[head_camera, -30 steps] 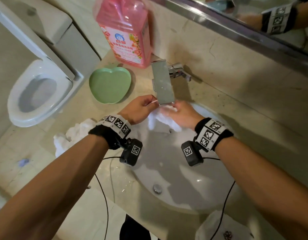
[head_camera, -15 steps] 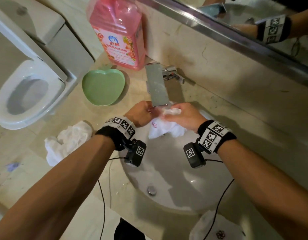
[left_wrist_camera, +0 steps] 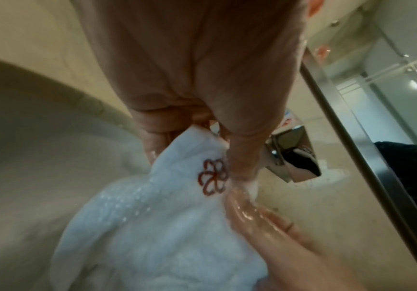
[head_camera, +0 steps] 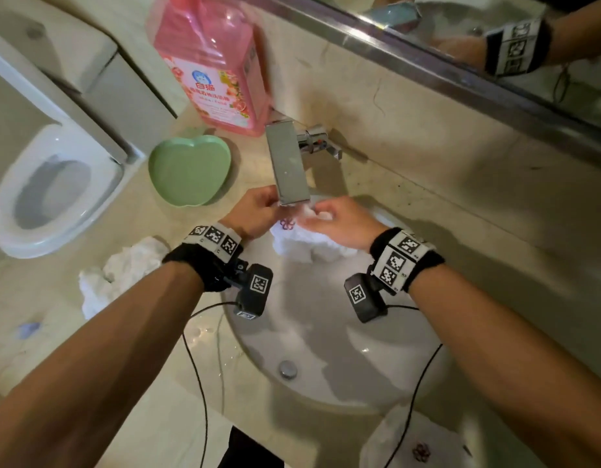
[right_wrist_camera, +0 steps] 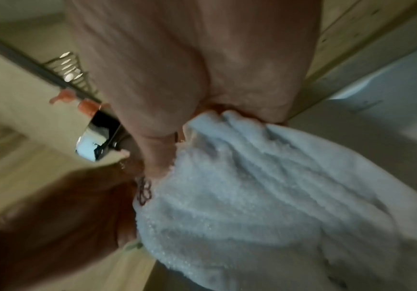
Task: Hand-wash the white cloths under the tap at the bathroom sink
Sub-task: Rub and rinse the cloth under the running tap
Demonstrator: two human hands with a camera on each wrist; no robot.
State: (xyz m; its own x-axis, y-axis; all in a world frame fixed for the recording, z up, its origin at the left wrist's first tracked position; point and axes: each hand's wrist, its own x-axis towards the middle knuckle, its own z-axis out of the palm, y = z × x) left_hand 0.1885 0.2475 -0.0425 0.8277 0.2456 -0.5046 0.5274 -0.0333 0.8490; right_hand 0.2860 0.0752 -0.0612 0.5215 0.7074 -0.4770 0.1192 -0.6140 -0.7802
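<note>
Item: white cloth (head_camera: 307, 243), red flower mark, wet. We hold it over the sink (head_camera: 329, 376) under the tap (head_camera: 289, 167). Our left hand (head_camera: 260, 211) pinches its top edge beside the mark; our right hand (head_camera: 343, 222) has its grip curled on the bunched top. The bulk hangs below both grips. Second cloth (head_camera: 120, 275), crumpled on the tabletop (head_camera: 461, 211), left of the sink. Third cloth (head_camera: 417, 444), at the sink's near edge.
</note>
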